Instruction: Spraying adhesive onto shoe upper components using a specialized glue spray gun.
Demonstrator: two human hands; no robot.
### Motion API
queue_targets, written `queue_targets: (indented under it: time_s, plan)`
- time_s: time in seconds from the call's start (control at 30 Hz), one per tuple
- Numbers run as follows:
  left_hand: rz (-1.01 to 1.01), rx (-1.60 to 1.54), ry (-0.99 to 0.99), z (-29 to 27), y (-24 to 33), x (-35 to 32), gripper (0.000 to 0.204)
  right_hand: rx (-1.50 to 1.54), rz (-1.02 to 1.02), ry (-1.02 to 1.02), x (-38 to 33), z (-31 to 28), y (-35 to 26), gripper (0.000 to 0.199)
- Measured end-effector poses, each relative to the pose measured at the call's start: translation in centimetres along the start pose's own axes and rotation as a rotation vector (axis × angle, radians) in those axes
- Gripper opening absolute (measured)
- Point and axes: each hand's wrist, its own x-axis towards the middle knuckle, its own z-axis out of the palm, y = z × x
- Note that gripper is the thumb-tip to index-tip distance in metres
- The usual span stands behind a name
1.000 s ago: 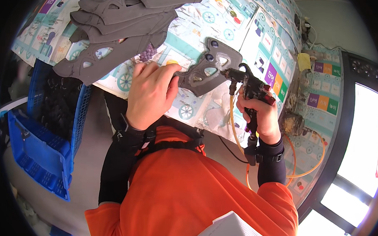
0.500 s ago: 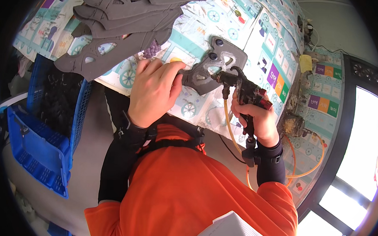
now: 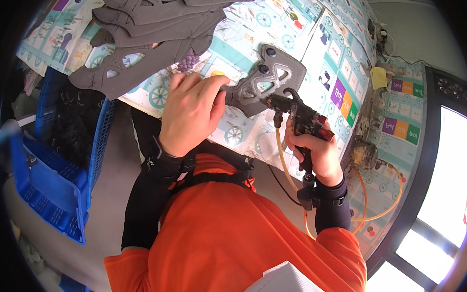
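Observation:
A flat dark grey cut-out piece with openings lies on the patterned table covering, two dark round knobs on its far end. My left hand pinches the piece's narrow left end between thumb and fingers. In my right hand is a dark, stained spray gun with red parts, gripped by its handle. Its nozzle points left, close to the piece's near right edge. A yellowish hose runs down from the gun's front. Whether spray comes out cannot be seen.
Overlapping grey cut-out pieces are heaped at the table's far left. Blue plastic crates stand on the floor to the left, one with dark items inside. Orange and yellow hoses loop at right, near a dark-framed glass door.
The spray gun and my right hand have shifted slightly toward me, away from the piece's openings. My left hand and the grey piece have stayed in place.

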Motion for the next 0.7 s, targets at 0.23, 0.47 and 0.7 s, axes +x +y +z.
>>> queue_targets:
  time_s: [0.23,0.47,0.7]
  plan:
    - [-0.017,-0.008,-0.029,-0.3,0.1,0.0,0.025,-0.087,0.062,0.003,-0.4,1.0,-1.1,0.026]
    - [-0.284,-0.256,-0.087,-1.3,1.2,0.1,0.031,-0.234,-0.202,0.243,-2.8,-2.5,0.6,0.046]
    - [-0.468,-0.497,-0.231,-2.7,2.1,0.8,0.022,-1.117,-0.503,0.634,1.3,-10.3,7.1,0.055]
